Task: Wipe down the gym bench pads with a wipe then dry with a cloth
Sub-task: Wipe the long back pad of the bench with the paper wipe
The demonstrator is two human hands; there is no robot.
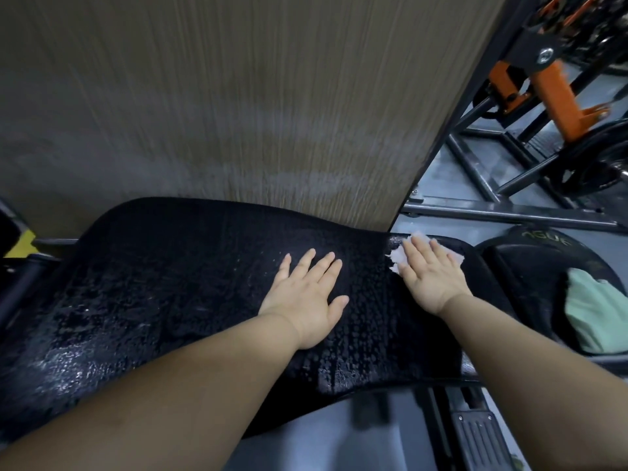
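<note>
A black gym bench pad (163, 287) stretches across the view, its surface wet with droplets and streaks. My left hand (306, 294) rests flat on the pad with straight, spread fingers. My right hand (430, 275) lies flat on a white wipe (397, 258) and presses it onto the pad's right end. The wipe shows around my fingers at the left and right. A pale green cloth (594, 311) lies bunched on a second black pad (530, 266) at the right.
A brown wood-grain wall panel (221, 96) rises right behind the bench. Orange and black gym machinery (550, 83) with steel frame bars and a weight plate (601, 164) stands at the upper right. Grey floor (339, 436) shows under the pad.
</note>
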